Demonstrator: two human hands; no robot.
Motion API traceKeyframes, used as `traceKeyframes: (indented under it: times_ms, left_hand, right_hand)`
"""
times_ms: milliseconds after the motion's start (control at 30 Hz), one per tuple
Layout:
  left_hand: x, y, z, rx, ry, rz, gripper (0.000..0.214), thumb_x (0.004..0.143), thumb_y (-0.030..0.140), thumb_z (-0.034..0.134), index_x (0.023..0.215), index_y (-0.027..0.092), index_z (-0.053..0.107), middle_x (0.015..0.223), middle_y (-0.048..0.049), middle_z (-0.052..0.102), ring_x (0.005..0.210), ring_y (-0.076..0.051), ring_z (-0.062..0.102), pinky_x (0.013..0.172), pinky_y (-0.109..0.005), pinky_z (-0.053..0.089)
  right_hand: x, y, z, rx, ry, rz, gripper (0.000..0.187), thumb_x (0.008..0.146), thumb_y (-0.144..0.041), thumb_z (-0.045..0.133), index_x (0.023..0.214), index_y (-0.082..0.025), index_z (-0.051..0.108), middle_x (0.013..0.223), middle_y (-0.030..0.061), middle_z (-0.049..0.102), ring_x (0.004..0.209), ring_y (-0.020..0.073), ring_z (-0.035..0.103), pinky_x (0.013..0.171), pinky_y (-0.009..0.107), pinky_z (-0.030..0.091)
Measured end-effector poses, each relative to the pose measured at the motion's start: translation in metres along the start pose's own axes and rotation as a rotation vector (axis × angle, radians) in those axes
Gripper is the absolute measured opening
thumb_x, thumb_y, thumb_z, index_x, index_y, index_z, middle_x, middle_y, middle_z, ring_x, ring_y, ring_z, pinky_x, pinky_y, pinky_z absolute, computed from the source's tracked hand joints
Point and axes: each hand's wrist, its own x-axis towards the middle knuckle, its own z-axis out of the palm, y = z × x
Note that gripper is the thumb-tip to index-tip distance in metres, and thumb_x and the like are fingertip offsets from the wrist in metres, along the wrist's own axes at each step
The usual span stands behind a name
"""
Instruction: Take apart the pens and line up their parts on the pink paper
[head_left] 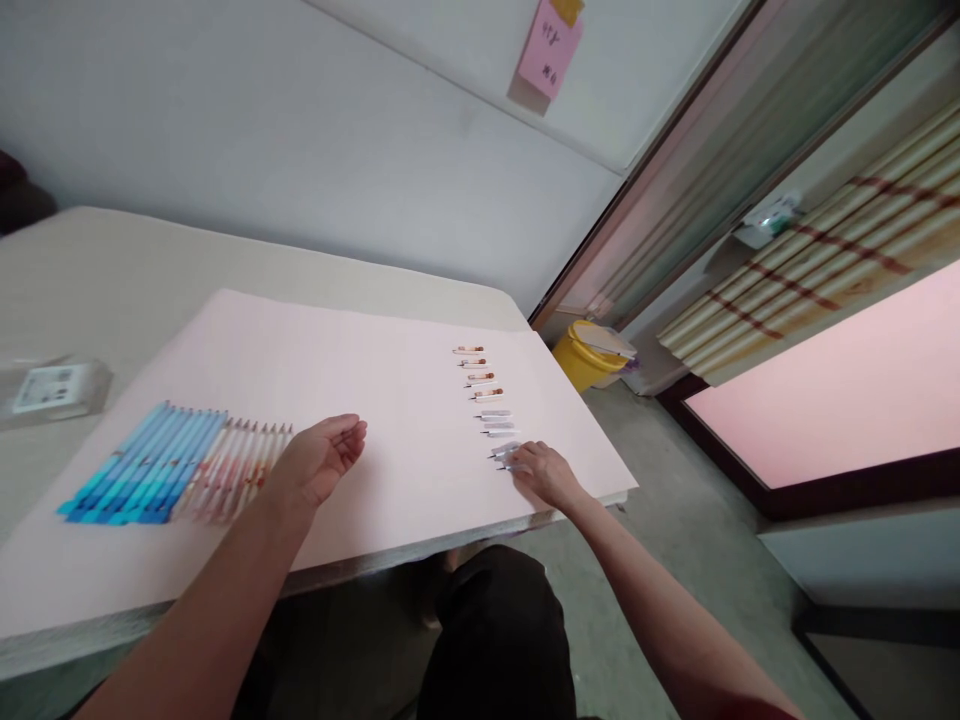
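My left hand (328,458) hovers over the pink sheet, its fingers loosely curled together with nothing visible in them. Beside and partly behind that wrist lies a row of pale pencil-like pens (229,465) with pointed ends and reddish prints. Left of these lies a row of blue pens (146,465). On the right, my right hand (544,472) has its fingers closed at the near end of a column of short pieces with dark pointed tips. It touches the nearest grey pointed piece (512,467). Farther up the column are pieces with brown-and-cream prints (481,378).
The pink sheet (337,365) covers much of the pale table (247,262). A clear packet with a white label (51,388) lies at the left. A yellow bin (581,360) stands on the floor beyond the right corner. A white wall rises behind the table.
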Motion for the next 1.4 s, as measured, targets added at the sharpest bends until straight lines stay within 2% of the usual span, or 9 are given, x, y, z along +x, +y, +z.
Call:
traceKeyframes:
  times_ms: [300, 433, 533, 700, 800, 933, 1133, 1300, 1400]
  left_hand:
    - [-0.002, 0.005, 0.001, -0.012, 0.002, -0.013, 0.009, 0.071, 0.003, 0.063, 0.078, 0.008, 0.06, 0.07, -0.0074, 0.064, 0.06, -0.011, 0.062, 0.052, -0.018, 0.052]
    - [-0.003, 0.006, 0.001, -0.033, -0.005, -0.015, 0.009, 0.072, 0.002, 0.062, 0.077, 0.008, 0.059, 0.07, -0.0068, 0.063, 0.061, -0.011, 0.062, 0.053, -0.018, 0.052]
    - [-0.002, 0.006, -0.001, -0.024, 0.004, -0.024, 0.008, 0.073, 0.004, 0.062, 0.078, 0.008, 0.059, 0.072, -0.0072, 0.064, 0.061, -0.011, 0.063, 0.054, -0.018, 0.052]
    - [-0.003, 0.008, -0.005, -0.031, -0.007, -0.026, 0.009, 0.072, 0.005, 0.064, 0.079, 0.009, 0.06, 0.072, -0.007, 0.064, 0.061, -0.01, 0.062, 0.054, -0.019, 0.052]
    - [-0.005, 0.011, -0.008, -0.055, -0.021, -0.016, 0.008, 0.072, 0.005, 0.063, 0.078, 0.009, 0.06, 0.071, -0.0068, 0.065, 0.061, -0.01, 0.062, 0.054, -0.018, 0.051]
    - [-0.006, 0.015, -0.012, -0.076, -0.029, 0.01, 0.008, 0.071, 0.007, 0.064, 0.078, 0.01, 0.06, 0.07, -0.0057, 0.065, 0.059, -0.009, 0.061, 0.053, -0.018, 0.05]
    - [-0.011, 0.004, -0.006, -0.055, -0.075, 0.034, 0.011, 0.068, 0.01, 0.066, 0.077, 0.011, 0.06, 0.069, -0.0041, 0.062, 0.061, -0.009, 0.059, 0.057, -0.019, 0.047]
    - [-0.02, -0.016, 0.007, 0.157, -0.085, 0.036, 0.015, 0.065, 0.019, 0.068, 0.076, 0.014, 0.06, 0.074, -0.0031, 0.061, 0.068, -0.009, 0.058, 0.063, -0.021, 0.044]
    - [-0.02, -0.014, 0.007, 0.341, -0.114, 0.104, 0.015, 0.067, 0.025, 0.065, 0.077, 0.015, 0.059, 0.077, -0.0036, 0.061, 0.072, -0.011, 0.058, 0.065, -0.023, 0.043]
  right_hand:
    - [-0.006, -0.004, -0.009, 0.011, 0.001, 0.018, 0.028, 0.076, -0.013, 0.058, 0.103, -0.019, 0.063, 0.104, 0.0068, 0.062, 0.094, 0.0202, 0.052, 0.082, 0.03, 0.04]
    - [0.006, -0.023, -0.024, 0.069, 0.03, -0.017, 0.031, 0.078, -0.012, 0.057, 0.107, -0.021, 0.061, 0.107, 0.0068, 0.062, 0.096, 0.0196, 0.054, 0.083, 0.029, 0.04]
    - [0.027, -0.057, -0.037, 0.106, 0.036, -0.116, 0.024, 0.079, -0.012, 0.056, 0.102, -0.018, 0.062, 0.107, 0.008, 0.062, 0.099, 0.0197, 0.054, 0.084, 0.03, 0.04]
    - [0.072, -0.138, -0.06, 0.14, 0.063, -0.266, 0.017, 0.084, -0.019, 0.055, 0.1, -0.019, 0.062, 0.103, 0.0071, 0.063, 0.096, 0.019, 0.055, 0.081, 0.03, 0.039]
    - [0.095, -0.179, -0.074, 0.206, 0.128, -0.218, 0.017, 0.088, -0.024, 0.051, 0.1, -0.021, 0.061, 0.102, 0.0051, 0.064, 0.092, 0.0177, 0.057, 0.076, 0.027, 0.04]
    - [0.112, -0.21, -0.079, 0.358, 0.22, -0.106, 0.02, 0.092, -0.03, 0.045, 0.102, -0.023, 0.061, 0.102, 0.0033, 0.064, 0.089, 0.0158, 0.059, 0.072, 0.025, 0.04]
    - [0.12, -0.216, -0.059, 0.472, 0.187, -0.005, 0.018, 0.089, -0.03, 0.048, 0.098, -0.024, 0.063, 0.101, 0.0008, 0.068, 0.083, 0.0152, 0.062, 0.07, 0.025, 0.041]
    - [0.122, -0.202, -0.05, 0.397, 0.105, 0.12, 0.022, 0.091, -0.033, 0.044, 0.092, -0.024, 0.064, 0.095, 0.0008, 0.069, 0.08, 0.0167, 0.062, 0.064, 0.026, 0.038]
    - [0.119, -0.197, -0.05, 0.294, 0.061, 0.125, 0.025, 0.092, -0.035, 0.041, 0.093, -0.024, 0.064, 0.095, 0.0022, 0.068, 0.081, 0.0177, 0.062, 0.061, 0.026, 0.036]
